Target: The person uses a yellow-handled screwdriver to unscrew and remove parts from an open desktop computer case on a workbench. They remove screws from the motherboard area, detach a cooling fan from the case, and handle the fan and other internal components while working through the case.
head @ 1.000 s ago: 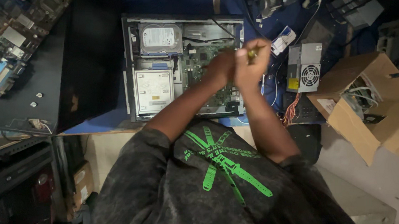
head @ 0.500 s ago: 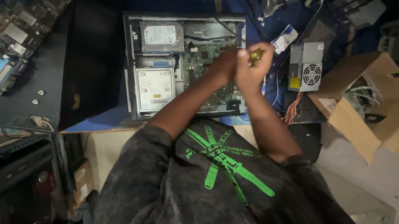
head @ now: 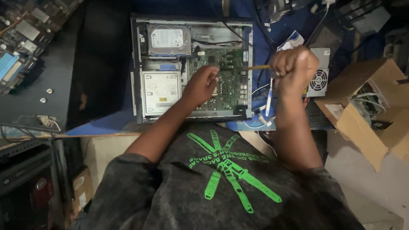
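Observation:
An open desktop computer case (head: pixel 137 76) lies flat on a blue-topped bench. Inside are a green motherboard (head: pixel 229 62), a silver hard drive (head: pixel 169 39) and a grey drive cage (head: pixel 161 90). My left hand (head: pixel 202 85) rests on the middle of the motherboard with its fingers bent down; I cannot see whether they pinch anything. My right hand (head: pixel 294 68) hovers just past the case's right wall as a fist around a screwdriver (head: pixel 258 67). The thin shaft points left over the board.
A grey power supply with a fan grille (head: pixel 320 78) lies right of the case among loose cables. An open cardboard box (head: pixel 376 106) stands at the far right. A black panel (head: pixel 71 66) and loose circuit boards (head: pixel 9 46) lie on the left.
My hands were together over the right side of the motherboard. The right hand has pulled away to the right with the screwdriver, and the left has shifted left onto the board's middle.

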The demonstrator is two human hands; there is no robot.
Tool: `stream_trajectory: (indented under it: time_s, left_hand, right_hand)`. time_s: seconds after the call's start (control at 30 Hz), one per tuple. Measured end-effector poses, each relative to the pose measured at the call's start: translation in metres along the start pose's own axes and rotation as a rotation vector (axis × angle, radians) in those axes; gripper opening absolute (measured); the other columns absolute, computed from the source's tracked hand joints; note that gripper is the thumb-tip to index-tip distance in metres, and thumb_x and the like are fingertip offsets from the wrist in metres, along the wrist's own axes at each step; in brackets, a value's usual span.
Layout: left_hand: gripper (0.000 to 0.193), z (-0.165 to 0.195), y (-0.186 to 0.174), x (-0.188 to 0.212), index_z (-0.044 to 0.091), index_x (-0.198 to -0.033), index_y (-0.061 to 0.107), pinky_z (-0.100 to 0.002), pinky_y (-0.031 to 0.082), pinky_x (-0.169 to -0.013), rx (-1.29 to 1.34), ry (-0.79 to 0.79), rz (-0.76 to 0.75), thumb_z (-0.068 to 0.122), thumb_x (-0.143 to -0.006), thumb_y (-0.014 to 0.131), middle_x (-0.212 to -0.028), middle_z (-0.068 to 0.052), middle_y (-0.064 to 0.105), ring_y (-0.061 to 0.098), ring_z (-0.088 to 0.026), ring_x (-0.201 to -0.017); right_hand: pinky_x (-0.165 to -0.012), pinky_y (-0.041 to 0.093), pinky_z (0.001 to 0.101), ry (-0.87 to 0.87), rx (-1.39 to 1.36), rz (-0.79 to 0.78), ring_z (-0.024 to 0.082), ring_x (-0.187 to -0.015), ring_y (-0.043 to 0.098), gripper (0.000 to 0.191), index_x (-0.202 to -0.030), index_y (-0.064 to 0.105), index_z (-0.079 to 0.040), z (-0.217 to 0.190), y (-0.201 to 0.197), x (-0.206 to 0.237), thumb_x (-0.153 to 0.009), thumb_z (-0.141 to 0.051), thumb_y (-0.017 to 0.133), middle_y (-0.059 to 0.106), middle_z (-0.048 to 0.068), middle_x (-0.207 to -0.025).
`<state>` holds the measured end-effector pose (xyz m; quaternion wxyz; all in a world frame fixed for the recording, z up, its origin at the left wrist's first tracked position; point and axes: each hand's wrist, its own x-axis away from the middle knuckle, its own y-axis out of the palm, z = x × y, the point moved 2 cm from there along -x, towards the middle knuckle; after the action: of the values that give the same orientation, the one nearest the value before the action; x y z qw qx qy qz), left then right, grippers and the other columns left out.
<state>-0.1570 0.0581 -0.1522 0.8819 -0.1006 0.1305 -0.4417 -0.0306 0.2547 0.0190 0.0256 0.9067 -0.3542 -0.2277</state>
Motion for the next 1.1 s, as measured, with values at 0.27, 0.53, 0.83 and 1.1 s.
stream_trajectory:
  time_s: [0.27, 0.53, 0.83, 1.1]
  left_hand:
    - [0.068, -0.026, 0.011, 0.013, 0.003, -0.142, 0.051, -0.039, 0.055, -0.085, -0.012, -0.049, -0.111, 0.011, -0.081, 0.079, -0.127, -0.022, 0.063, 0.068, -0.033, -0.1]
    - [0.012, -0.008, -0.01, 0.027, 0.006, -0.101, 0.074, -0.039, 0.055, -0.072, 0.02, 0.065, -0.227, 0.011, -0.09, 0.075, -0.086, -0.014, 0.073, 0.073, -0.027, -0.077]
    - [0.014, 0.077, -0.125, 0.095, 0.006, -0.102, 0.07, -0.042, 0.057, -0.079, -0.107, 0.03, 0.027, 0.012, -0.09, 0.072, -0.099, -0.014, 0.074, 0.073, -0.033, -0.091]
    - [0.03, 0.211, -0.263, 0.168, 0.004, -0.117, 0.072, -0.032, 0.06, -0.09, -0.556, 0.195, 0.531, -0.012, -0.091, 0.07, -0.117, -0.009, 0.075, 0.075, -0.025, -0.108]
  right_hand:
    - [-0.037, 0.027, 0.0284, -0.076, -0.137, -0.15, 0.011, -0.037, 0.029, 0.055, -0.071, 0.037, -0.016, -0.061, 0.025, 0.021, -0.113, -0.051, 0.036, 0.029, -0.002, -0.051]
    - [-0.04, 0.027, 0.0279, -0.026, -0.292, -0.144, 0.01, -0.035, 0.028, 0.055, -0.071, 0.041, -0.022, -0.079, 0.013, 0.063, -0.112, -0.056, 0.027, 0.032, -0.004, -0.046]
    - [-0.04, 0.026, 0.0289, 0.013, -0.254, -0.19, 0.011, -0.038, 0.028, 0.056, -0.08, 0.044, -0.02, -0.078, -0.031, 0.095, -0.107, -0.063, 0.022, 0.033, -0.002, -0.049]
    - [-0.042, 0.022, 0.027, 0.076, -0.29, -0.027, 0.009, -0.039, 0.021, 0.057, -0.076, 0.039, -0.018, -0.066, -0.033, 0.106, -0.116, -0.056, 0.026, 0.026, -0.003, -0.05]
